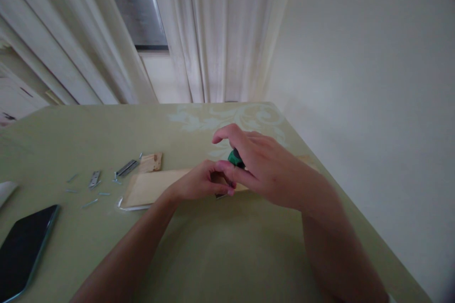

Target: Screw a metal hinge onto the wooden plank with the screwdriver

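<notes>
Wall [373, 80]: one, plain and pale, along the right.
Table [213, 251]: one, green, with a pale scroll pattern near its far right corner.
Curtains [213, 23]: two hanging parts, pale, beyond the table.
Window [137, 4]: one, dark, in the gap between the curtains.
Board [152, 184]: pale wood, flat on the table under both hands; wood shows on either side of them, and whether it is one length or two cannot be told.
Phone [28, 251]: one, dark screen up, at the near left.
Right hand [270, 165]: one, above the board, thumb and fingers closed around a green tool, index finger raised and bent.
Left hand [194, 182]: one, low at the board, fingers bent and narrow; what lies between them cannot be told.
Block [152, 162]: one, small, wooden, just behind the board.
Hinges [127, 167]: at least two, loose, left of the board.
Green tool [233, 157]: one, its handle partly hidden in the right hand.
Dark metal piece [221, 196]: one, just under the left fingers.
Screws [104, 194]: at least six, scattered around the hinges.
</notes>
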{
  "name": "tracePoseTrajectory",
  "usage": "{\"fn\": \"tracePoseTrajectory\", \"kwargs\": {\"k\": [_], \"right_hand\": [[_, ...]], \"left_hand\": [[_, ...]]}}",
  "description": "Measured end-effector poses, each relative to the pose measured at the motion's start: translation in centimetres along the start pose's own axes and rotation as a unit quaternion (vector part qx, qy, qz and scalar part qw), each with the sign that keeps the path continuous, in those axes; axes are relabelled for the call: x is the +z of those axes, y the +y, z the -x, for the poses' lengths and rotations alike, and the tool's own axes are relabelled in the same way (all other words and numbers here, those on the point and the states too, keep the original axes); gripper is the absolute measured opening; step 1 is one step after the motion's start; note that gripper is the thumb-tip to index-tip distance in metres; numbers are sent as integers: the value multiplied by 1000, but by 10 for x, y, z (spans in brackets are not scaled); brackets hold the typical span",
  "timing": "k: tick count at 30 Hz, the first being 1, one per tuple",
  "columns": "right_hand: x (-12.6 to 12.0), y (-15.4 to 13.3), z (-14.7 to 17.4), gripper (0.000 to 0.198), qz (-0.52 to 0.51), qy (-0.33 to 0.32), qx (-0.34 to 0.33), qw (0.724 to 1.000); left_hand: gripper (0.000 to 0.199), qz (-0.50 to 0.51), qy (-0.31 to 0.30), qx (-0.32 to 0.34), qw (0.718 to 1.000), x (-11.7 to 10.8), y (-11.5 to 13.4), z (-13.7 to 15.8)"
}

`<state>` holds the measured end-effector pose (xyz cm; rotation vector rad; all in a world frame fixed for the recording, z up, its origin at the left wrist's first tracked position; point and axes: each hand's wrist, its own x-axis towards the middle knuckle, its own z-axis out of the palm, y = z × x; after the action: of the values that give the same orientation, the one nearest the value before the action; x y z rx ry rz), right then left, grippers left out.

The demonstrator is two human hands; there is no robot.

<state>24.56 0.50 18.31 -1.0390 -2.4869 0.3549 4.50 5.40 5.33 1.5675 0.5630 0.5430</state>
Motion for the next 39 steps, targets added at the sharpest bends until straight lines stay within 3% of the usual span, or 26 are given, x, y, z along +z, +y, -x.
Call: {"fn": "tracePoseTrajectory", "kwargs": {"k": [4, 8, 11, 13, 18, 21, 25, 30, 33, 36, 39], "right_hand": [[-1, 0, 1, 28, -21, 2, -26, 999], [-2, -1, 3, 30, -35, 3, -35, 999], [-2, 0, 6, 35, -45, 9, -43, 998], [-2, 1, 7, 36, -54, 6, -55, 997], [-3, -1, 12, 41, -51, 7, -50, 997], [-5, -4, 10, 46, -33, 32, -6, 999], [-7, -5, 5, 27, 1, 39, 64, 997], [-6, -5, 4, 12, -6, 16, -2, 1000], [-5, -6, 7, 24, -21, 6, -31, 999], [-4, -8, 8, 35, -25, 28, -28, 999], [-3, -8, 6, 34, -11, 53, 9, 999]], "left_hand": [[18, -4, 5, 22, 1000, -2, 3, 1], [37, -31, 25, 87, 995, -4, 16, 7], [31, -38, 18, 121, 992, -4, 29, 12], [22, -41, 12, 120, 992, -4, 35, 14], [23, -59, 27, 127, 990, -1, 39, 16], [22, -84, 67, 120, 987, 1, 37, 15], [22, -92, 119, 109, 983, 5, 37, 12], [23, -62, 111, 129, 984, 3, 39, 11], [17, -73, 72, 129, 986, -2, 39, 14], [19, -86, 86, 119, 985, -1, 41, 16], [22, -82, 130, 116, 981, 5, 43, 14]]}}
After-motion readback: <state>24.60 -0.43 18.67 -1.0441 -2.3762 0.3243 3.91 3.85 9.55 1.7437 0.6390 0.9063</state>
